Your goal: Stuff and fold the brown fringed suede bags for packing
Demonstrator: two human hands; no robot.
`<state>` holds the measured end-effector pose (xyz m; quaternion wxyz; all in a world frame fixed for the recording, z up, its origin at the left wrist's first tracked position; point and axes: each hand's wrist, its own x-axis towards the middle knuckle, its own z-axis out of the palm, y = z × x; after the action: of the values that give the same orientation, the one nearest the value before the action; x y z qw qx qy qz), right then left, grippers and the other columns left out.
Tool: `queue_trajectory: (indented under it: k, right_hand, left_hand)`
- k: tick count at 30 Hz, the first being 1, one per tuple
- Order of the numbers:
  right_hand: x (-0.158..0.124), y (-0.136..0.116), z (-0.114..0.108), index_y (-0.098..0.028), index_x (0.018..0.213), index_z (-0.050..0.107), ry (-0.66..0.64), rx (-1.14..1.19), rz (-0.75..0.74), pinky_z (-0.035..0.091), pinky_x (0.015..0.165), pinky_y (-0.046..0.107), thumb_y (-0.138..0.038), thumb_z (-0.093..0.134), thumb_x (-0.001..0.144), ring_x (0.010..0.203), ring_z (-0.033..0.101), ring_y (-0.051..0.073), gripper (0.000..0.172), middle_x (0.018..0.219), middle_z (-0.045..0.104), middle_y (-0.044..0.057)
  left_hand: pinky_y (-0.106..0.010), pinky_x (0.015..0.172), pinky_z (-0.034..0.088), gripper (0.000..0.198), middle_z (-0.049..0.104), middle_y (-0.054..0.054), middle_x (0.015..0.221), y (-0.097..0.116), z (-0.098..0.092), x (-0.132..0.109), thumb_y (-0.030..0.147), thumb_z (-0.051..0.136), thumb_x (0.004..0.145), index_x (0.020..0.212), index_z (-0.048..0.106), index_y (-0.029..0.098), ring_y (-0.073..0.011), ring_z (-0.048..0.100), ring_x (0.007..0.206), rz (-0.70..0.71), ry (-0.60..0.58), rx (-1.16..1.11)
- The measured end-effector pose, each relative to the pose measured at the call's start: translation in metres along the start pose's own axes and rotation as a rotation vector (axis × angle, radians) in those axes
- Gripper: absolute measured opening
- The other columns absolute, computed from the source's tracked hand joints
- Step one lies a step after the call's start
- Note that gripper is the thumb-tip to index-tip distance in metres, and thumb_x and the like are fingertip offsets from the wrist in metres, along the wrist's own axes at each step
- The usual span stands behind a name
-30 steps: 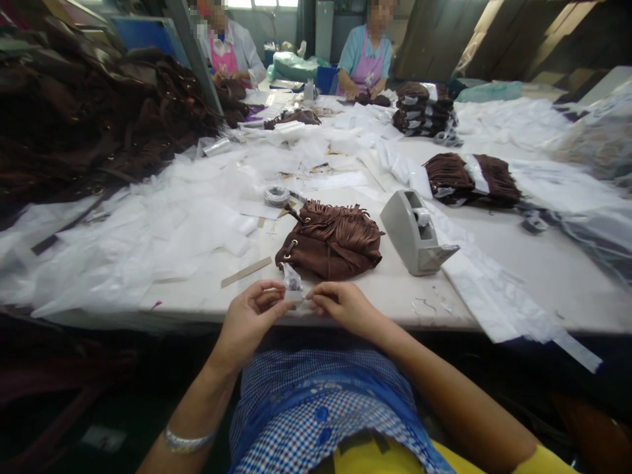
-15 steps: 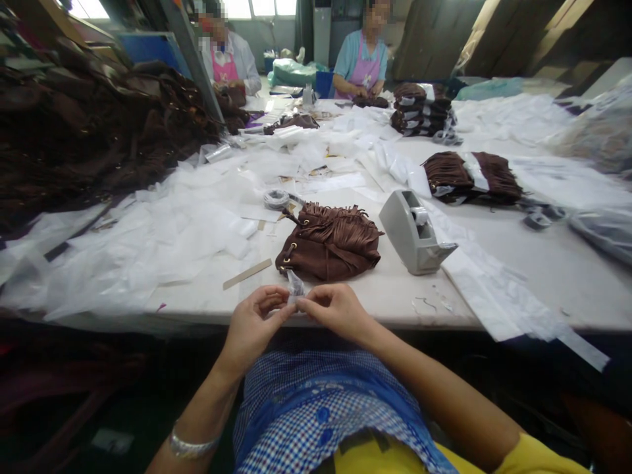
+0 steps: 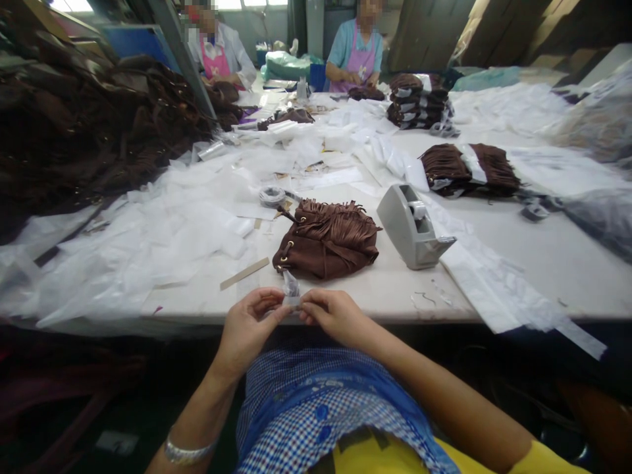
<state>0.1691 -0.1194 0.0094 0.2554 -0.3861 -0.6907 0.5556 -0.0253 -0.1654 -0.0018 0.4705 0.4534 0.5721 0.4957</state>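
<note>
A dark brown fringed drawstring bag (image 3: 328, 247) with gold-coloured eyelets lies on the table in front of me. At its near left corner, a small twist of clear plastic wrap (image 3: 291, 288) sticks up between my fingers. My left hand (image 3: 254, 322) pinches this wrap from the left, thumb against fingers. From the other side, my right hand (image 3: 333, 315) pinches its right edge with thumb and forefinger. Whatever the wrap covers is too small to make out. To the right of the bag stands a grey tape dispenser (image 3: 412, 230).
Clear plastic bags (image 3: 168, 230) spread over the table's left side. Brown bags form a large heap (image 3: 74, 131) at far left; banded bundles (image 3: 471, 170) lie at right. A flat strip (image 3: 244, 273) lies near my left hand. Two people (image 3: 355, 59) work across the table.
My right fingers have shifted slightly right along the plastic wrap and curled more. The left hand keeps its pinch. The whole view has shifted a little.
</note>
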Motion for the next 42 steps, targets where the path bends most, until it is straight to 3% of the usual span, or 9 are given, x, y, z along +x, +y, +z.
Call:
queue_trajectory:
  k: [6, 12, 18, 21, 25, 31, 34, 38, 42]
  right_hand:
    - [0.000, 0.001, 0.006, -0.019, 0.099, 0.058, 0.077, 0.036, 0.023, 0.050, 0.064, 0.023, -0.014, 0.054, 0.090, 0.062, 0.066, 0.012, 0.012, 0.072, 0.070, -0.002]
    - [0.003, 0.012, 0.015, -0.020, 0.085, 0.058, 0.105, 0.176, -0.008, 0.049, 0.062, 0.023, -0.017, 0.053, 0.090, 0.062, 0.061, 0.012, 0.007, 0.069, 0.063, -0.003]
    - [0.004, 0.018, 0.025, -0.021, 0.086, 0.061, 0.261, 0.082, -0.095, 0.048, 0.061, 0.022, -0.016, 0.055, 0.086, 0.077, 0.058, 0.014, 0.008, 0.092, 0.059, 0.002]
    - [0.006, 0.018, 0.029, -0.022, 0.090, 0.058, 0.242, 0.179, -0.063, 0.050, 0.058, 0.021, -0.018, 0.053, 0.087, 0.074, 0.058, 0.014, 0.007, 0.082, 0.058, 0.000]
    - [0.008, 0.016, 0.033, -0.025, 0.104, 0.051, 0.272, 0.321, -0.026, 0.050, 0.049, 0.019, -0.017, 0.055, 0.081, 0.069, 0.059, 0.013, 0.024, 0.084, 0.059, -0.002]
    - [0.009, 0.008, 0.031, -0.022, 0.089, 0.050, 0.299, 0.316, 0.029, 0.044, 0.046, 0.016, -0.014, 0.057, 0.073, 0.063, 0.058, 0.011, 0.019, 0.076, 0.060, -0.004]
    - [0.005, 0.006, 0.026, -0.021, 0.089, 0.050, 0.212, 0.432, 0.113, 0.038, 0.045, 0.016, -0.019, 0.062, 0.075, 0.052, 0.051, 0.008, 0.019, 0.064, 0.060, -0.005]
    - [-0.001, 0.003, 0.020, -0.021, 0.122, 0.048, -0.003, 0.696, 0.196, 0.028, 0.039, 0.016, -0.040, 0.064, 0.084, 0.042, 0.042, 0.006, 0.045, 0.063, 0.060, -0.005]
    - [0.000, 0.005, 0.022, -0.024, 0.131, 0.045, 0.071, 0.685, 0.189, 0.029, 0.041, 0.016, -0.043, 0.075, 0.077, 0.048, 0.047, 0.006, 0.065, 0.083, 0.065, -0.002]
  left_hand:
    - [-0.027, 0.086, 0.056, 0.031, 0.073, -0.002, 0.093, 0.000, 0.003, -0.004, 0.029, 0.082, 0.071, 0.097, 0.068, 0.018, -0.0172, 0.070, 0.089, -0.046, -0.019, -0.004]
    - [-0.025, 0.083, 0.056, 0.036, 0.072, -0.002, 0.093, 0.002, 0.003, -0.006, 0.029, 0.084, 0.068, 0.097, 0.067, 0.017, -0.0170, 0.070, 0.090, -0.115, 0.027, -0.068]
    - [-0.021, 0.082, 0.054, 0.037, 0.072, -0.001, 0.094, 0.005, 0.005, -0.006, 0.027, 0.085, 0.068, 0.099, 0.066, 0.018, -0.0137, 0.069, 0.089, -0.141, 0.027, -0.151]
    - [-0.021, 0.084, 0.054, 0.036, 0.072, 0.000, 0.095, 0.005, 0.006, -0.006, 0.027, 0.084, 0.070, 0.100, 0.066, 0.019, -0.0136, 0.069, 0.091, -0.135, 0.016, -0.190]
    - [-0.022, 0.085, 0.054, 0.035, 0.072, 0.000, 0.095, 0.005, 0.006, -0.008, 0.026, 0.083, 0.071, 0.101, 0.065, 0.020, -0.0136, 0.069, 0.092, -0.126, 0.000, -0.199]
    - [-0.022, 0.077, 0.054, 0.036, 0.072, 0.001, 0.091, 0.004, 0.008, -0.013, 0.027, 0.082, 0.073, 0.103, 0.063, 0.021, -0.0133, 0.069, 0.083, -0.139, -0.019, -0.190]
    - [-0.024, 0.073, 0.054, 0.036, 0.073, 0.000, 0.085, 0.005, 0.007, -0.015, 0.031, 0.080, 0.075, 0.103, 0.060, 0.022, -0.0155, 0.070, 0.078, -0.166, -0.055, -0.190]
    - [-0.025, 0.073, 0.054, 0.037, 0.073, 0.000, 0.082, 0.004, 0.006, -0.013, 0.033, 0.080, 0.075, 0.102, 0.059, 0.022, -0.0172, 0.071, 0.080, -0.134, 0.000, -0.133]
    - [-0.024, 0.075, 0.054, 0.033, 0.070, 0.000, 0.089, -0.001, 0.015, -0.011, 0.033, 0.078, 0.076, 0.099, 0.058, 0.021, -0.0155, 0.070, 0.081, -0.057, 0.038, -0.095]
